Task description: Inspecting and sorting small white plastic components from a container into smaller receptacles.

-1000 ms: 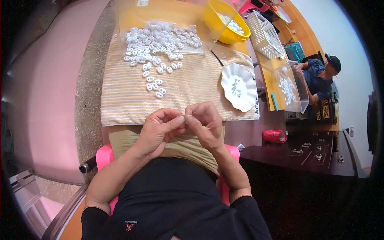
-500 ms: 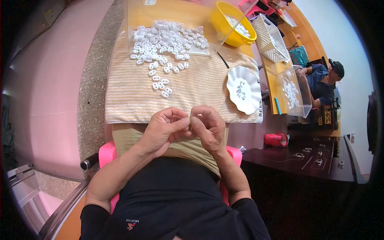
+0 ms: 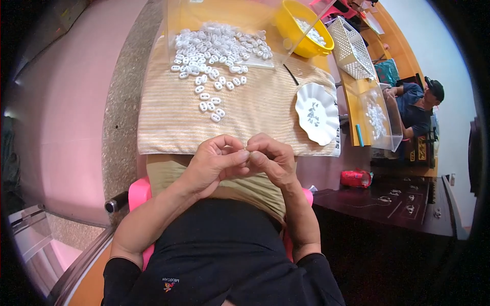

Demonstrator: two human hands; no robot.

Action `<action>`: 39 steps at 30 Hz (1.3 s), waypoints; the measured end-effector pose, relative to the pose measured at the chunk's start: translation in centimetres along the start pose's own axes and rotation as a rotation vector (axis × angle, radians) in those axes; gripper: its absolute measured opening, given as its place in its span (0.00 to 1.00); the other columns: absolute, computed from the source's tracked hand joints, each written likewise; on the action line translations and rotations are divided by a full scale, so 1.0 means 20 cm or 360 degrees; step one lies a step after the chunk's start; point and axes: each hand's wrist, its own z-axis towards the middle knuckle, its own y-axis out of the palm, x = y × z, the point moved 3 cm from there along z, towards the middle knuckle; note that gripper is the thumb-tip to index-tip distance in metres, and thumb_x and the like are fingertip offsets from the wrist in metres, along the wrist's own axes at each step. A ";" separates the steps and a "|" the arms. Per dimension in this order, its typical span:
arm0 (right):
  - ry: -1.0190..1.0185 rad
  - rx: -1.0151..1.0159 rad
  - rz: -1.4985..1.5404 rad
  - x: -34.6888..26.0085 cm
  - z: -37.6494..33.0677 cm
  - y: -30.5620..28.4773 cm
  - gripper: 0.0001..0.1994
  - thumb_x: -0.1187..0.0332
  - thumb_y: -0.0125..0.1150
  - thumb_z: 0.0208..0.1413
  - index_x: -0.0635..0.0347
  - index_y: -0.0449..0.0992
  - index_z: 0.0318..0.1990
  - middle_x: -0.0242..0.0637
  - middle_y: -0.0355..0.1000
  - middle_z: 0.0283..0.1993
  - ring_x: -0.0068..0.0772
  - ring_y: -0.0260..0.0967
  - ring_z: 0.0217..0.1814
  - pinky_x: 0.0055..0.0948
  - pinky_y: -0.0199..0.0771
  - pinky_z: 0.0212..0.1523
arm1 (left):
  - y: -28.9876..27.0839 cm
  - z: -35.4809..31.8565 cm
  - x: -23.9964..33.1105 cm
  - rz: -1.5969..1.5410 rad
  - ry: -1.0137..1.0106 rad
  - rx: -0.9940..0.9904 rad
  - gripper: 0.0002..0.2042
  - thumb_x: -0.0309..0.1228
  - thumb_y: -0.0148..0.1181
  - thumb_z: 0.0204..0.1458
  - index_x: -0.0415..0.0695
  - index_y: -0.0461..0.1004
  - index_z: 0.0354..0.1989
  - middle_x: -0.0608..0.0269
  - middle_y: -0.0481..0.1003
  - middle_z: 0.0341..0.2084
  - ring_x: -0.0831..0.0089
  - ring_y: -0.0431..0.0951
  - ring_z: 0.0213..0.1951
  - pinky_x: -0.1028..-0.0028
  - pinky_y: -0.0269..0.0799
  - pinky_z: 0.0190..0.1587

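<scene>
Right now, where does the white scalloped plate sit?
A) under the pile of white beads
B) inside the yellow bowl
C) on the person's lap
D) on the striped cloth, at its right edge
D: the white scalloped plate lies on the striped cloth at its right edge, apart from the white beads and the yellow bowl.

Beads left of plate (on cloth)

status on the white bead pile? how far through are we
Done: cannot tell; the scalloped white plate holds only a few small dark bits. In hand: left hand and right hand meet fingertip to fingertip at the cloth's near edge, pinching something too small to identify. Left: a big heap of white oval pieces, with strays trailing toward the hands.
</scene>
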 end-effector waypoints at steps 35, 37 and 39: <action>-0.0010 0.0288 -0.0117 0.07 0.01 0.00 0.04 0.76 0.59 0.57 0.68 0.75 0.36 0.34 0.72 0.36 0.19 0.67 0.38 0.17 0.68 0.39 | -0.06 0.03 -0.02 -0.0034 0.0085 0.0151 0.09 0.20 0.58 0.53 0.35 0.73 0.43 0.55 0.78 0.35 0.71 0.80 0.36 0.74 0.80 0.42; -0.0010 0.0288 -0.0171 0.08 0.01 0.00 0.03 0.76 0.59 0.57 0.68 0.75 0.36 0.33 0.71 0.36 0.18 0.67 0.38 0.17 0.68 0.39 | -0.05 0.03 -0.02 -0.0035 0.0089 0.0157 0.09 0.20 0.58 0.53 0.35 0.73 0.43 0.55 0.78 0.35 0.71 0.80 0.36 0.74 0.80 0.42; -0.0009 0.0290 -0.0226 0.07 0.00 0.00 0.03 0.75 0.59 0.57 0.67 0.75 0.35 0.32 0.71 0.35 0.18 0.66 0.37 0.17 0.67 0.38 | -0.05 0.03 -0.02 -0.0024 0.0096 0.0161 0.09 0.20 0.59 0.53 0.35 0.73 0.43 0.55 0.78 0.35 0.71 0.80 0.35 0.75 0.80 0.41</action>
